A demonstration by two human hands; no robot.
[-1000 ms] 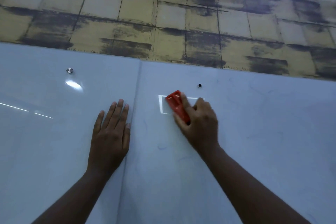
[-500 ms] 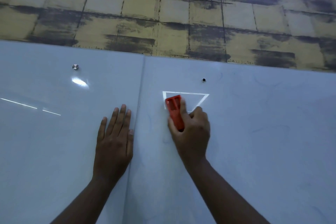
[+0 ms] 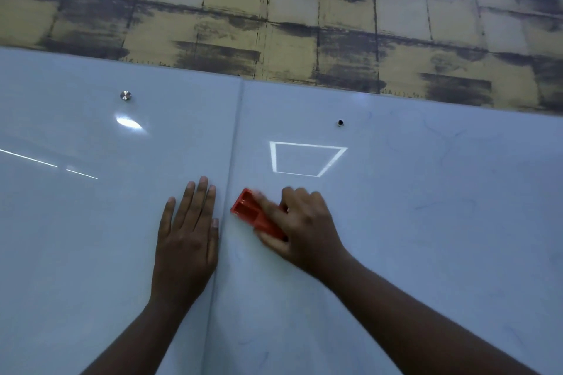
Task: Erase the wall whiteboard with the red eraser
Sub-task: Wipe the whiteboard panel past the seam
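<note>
Leftmost, a metal stud (image 3: 125, 95) sits high on the whiteboard (image 3: 426, 253), and below it the left hand (image 3: 186, 240) lies flat with straight fingers, just left of the seam (image 3: 227, 192) between two panels. Right of the seam, the right hand (image 3: 304, 228) grips the red eraser (image 3: 253, 215) against the board — below a bright reflected square (image 3: 304, 159). Faint blue marks (image 3: 438, 143) remain further right.
</note>
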